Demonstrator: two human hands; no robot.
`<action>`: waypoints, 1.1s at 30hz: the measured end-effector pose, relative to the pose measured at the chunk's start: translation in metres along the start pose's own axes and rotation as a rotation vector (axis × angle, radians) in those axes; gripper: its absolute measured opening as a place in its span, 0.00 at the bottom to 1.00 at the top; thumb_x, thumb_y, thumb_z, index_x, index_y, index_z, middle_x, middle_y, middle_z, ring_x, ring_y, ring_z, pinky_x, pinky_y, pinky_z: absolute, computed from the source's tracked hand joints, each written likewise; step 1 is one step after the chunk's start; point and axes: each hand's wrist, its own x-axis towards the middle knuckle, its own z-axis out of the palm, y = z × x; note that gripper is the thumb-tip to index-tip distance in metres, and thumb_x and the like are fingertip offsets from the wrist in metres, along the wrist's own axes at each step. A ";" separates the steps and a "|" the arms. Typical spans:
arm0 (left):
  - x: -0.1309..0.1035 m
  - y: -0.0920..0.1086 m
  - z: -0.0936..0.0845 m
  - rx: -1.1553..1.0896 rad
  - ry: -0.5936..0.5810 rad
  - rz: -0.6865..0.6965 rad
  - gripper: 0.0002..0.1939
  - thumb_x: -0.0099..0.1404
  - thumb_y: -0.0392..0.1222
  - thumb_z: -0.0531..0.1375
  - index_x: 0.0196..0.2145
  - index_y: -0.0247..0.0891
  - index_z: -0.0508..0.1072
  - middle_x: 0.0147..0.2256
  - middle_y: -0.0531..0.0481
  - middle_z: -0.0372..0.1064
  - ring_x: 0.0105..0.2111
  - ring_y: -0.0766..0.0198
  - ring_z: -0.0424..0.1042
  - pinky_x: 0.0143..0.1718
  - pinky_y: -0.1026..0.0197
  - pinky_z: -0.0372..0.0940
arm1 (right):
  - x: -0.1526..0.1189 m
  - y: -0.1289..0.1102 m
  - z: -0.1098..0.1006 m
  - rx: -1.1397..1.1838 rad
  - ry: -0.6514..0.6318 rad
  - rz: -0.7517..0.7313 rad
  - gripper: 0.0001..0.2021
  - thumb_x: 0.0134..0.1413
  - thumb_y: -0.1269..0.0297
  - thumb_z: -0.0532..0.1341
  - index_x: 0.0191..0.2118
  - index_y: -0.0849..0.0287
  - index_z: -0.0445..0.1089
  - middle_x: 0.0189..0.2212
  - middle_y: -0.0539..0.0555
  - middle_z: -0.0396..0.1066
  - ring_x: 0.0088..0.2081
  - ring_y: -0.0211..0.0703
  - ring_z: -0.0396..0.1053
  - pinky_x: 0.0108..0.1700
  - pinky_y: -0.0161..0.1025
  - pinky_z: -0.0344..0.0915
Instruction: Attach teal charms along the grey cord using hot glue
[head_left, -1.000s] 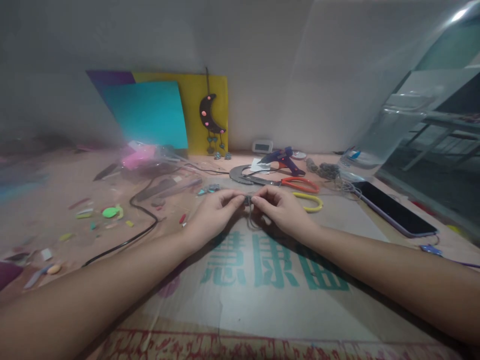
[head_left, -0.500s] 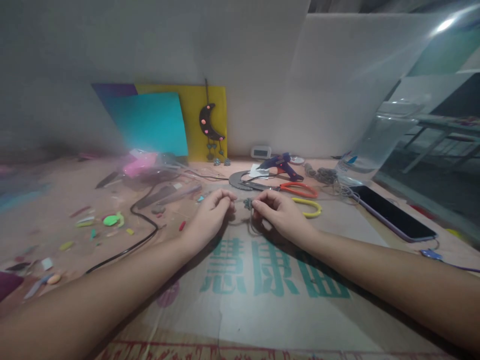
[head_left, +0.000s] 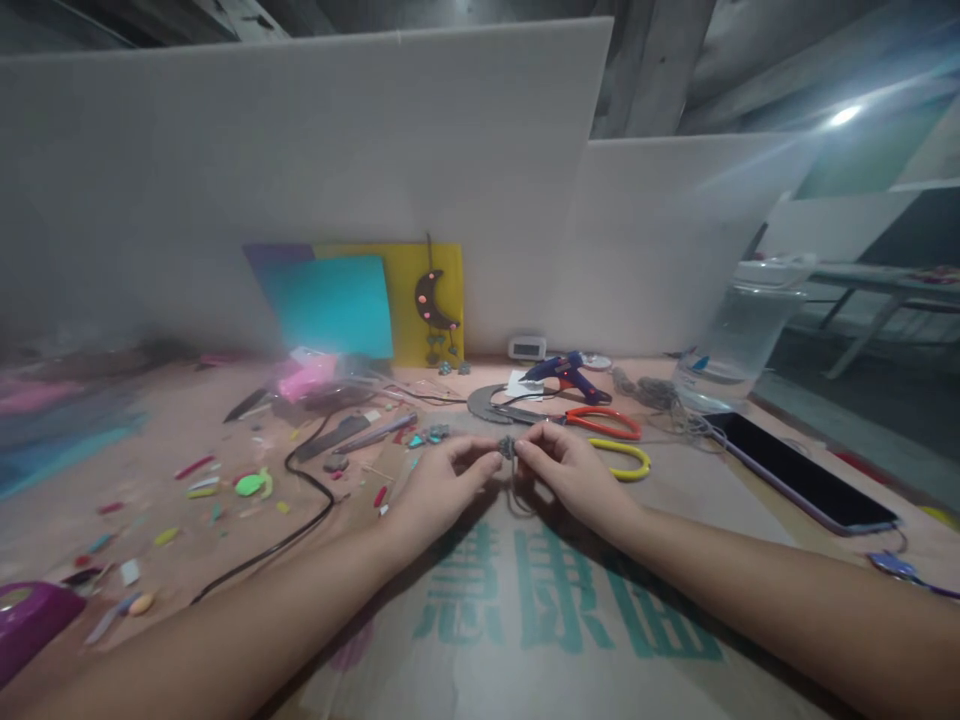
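Above the printed cardboard, a small grey knotted bundle of cord sits between my two hands. My right hand pinches its right side, with a loop of grey cord hanging below. My left hand is closed, with thumb and fingertips at the bundle's left side; whether they grip it is too small to tell. Just behind are scissors with red and yellow handles and a grey crescent piece.
A blue glue gun, grey yarn, a phone and a clear container stand back and right. Left are a black cable, clay scraps and a pink bag. A moon ornament hangs behind.
The view has tilted up, so everything appears lower. My left hand has moved right, closing the gap to the grey bundle; my right hand still holds it.
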 end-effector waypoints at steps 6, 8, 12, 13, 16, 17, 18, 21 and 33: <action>0.001 -0.003 0.000 -0.045 -0.021 0.009 0.12 0.63 0.45 0.59 0.37 0.35 0.78 0.36 0.45 0.77 0.37 0.58 0.74 0.41 0.60 0.67 | -0.001 -0.003 0.000 -0.044 -0.020 0.003 0.13 0.58 0.55 0.59 0.31 0.59 0.65 0.23 0.49 0.69 0.26 0.38 0.66 0.30 0.36 0.62; 0.001 -0.001 0.000 -0.073 -0.029 -0.007 0.11 0.62 0.44 0.59 0.36 0.35 0.77 0.35 0.46 0.77 0.36 0.59 0.74 0.39 0.61 0.66 | -0.001 -0.004 0.000 -0.029 -0.006 0.004 0.13 0.58 0.54 0.59 0.31 0.59 0.65 0.24 0.49 0.69 0.26 0.38 0.66 0.31 0.36 0.63; 0.001 0.001 0.000 -0.070 -0.026 -0.030 0.10 0.61 0.46 0.61 0.32 0.35 0.75 0.33 0.46 0.74 0.34 0.60 0.71 0.35 0.62 0.64 | 0.000 -0.003 0.000 -0.008 -0.013 -0.001 0.15 0.58 0.51 0.60 0.32 0.58 0.65 0.24 0.49 0.69 0.26 0.38 0.66 0.30 0.36 0.63; 0.001 0.001 0.000 -0.063 -0.021 -0.029 0.11 0.61 0.47 0.60 0.32 0.35 0.75 0.32 0.47 0.73 0.34 0.60 0.71 0.34 0.62 0.63 | 0.000 -0.003 0.000 -0.010 -0.018 -0.002 0.15 0.57 0.51 0.60 0.32 0.58 0.65 0.23 0.49 0.69 0.26 0.38 0.66 0.29 0.36 0.63; 0.002 0.001 0.000 -0.066 -0.016 -0.028 0.13 0.61 0.49 0.59 0.31 0.35 0.73 0.31 0.48 0.71 0.32 0.61 0.69 0.32 0.63 0.61 | 0.000 -0.001 0.000 -0.002 -0.032 0.001 0.15 0.58 0.50 0.60 0.32 0.58 0.65 0.24 0.49 0.69 0.26 0.38 0.66 0.29 0.36 0.63; 0.002 0.001 -0.001 -0.070 -0.018 -0.030 0.13 0.61 0.50 0.59 0.31 0.35 0.72 0.30 0.49 0.71 0.31 0.62 0.68 0.31 0.64 0.61 | 0.000 0.000 0.000 0.007 -0.037 0.001 0.16 0.58 0.49 0.60 0.31 0.58 0.65 0.24 0.49 0.69 0.26 0.38 0.66 0.30 0.36 0.63; 0.002 0.001 -0.001 -0.075 -0.018 -0.033 0.14 0.62 0.50 0.59 0.31 0.35 0.72 0.29 0.49 0.70 0.31 0.62 0.67 0.31 0.64 0.60 | 0.000 0.001 0.000 0.020 -0.037 -0.001 0.16 0.59 0.49 0.59 0.31 0.59 0.65 0.24 0.49 0.68 0.26 0.37 0.66 0.30 0.35 0.63; 0.003 0.002 -0.001 -0.078 -0.014 -0.037 0.14 0.63 0.50 0.58 0.31 0.35 0.71 0.28 0.51 0.68 0.29 0.63 0.66 0.31 0.64 0.60 | 0.000 0.004 0.000 0.065 -0.019 0.005 0.18 0.61 0.47 0.57 0.32 0.59 0.66 0.24 0.49 0.68 0.26 0.37 0.66 0.30 0.35 0.62; 0.001 0.005 -0.002 -0.039 -0.027 -0.070 0.12 0.62 0.48 0.59 0.32 0.36 0.71 0.28 0.51 0.70 0.28 0.64 0.67 0.30 0.64 0.60 | 0.002 0.002 -0.002 0.041 -0.061 0.053 0.13 0.54 0.54 0.63 0.34 0.60 0.70 0.25 0.49 0.69 0.28 0.37 0.67 0.31 0.35 0.63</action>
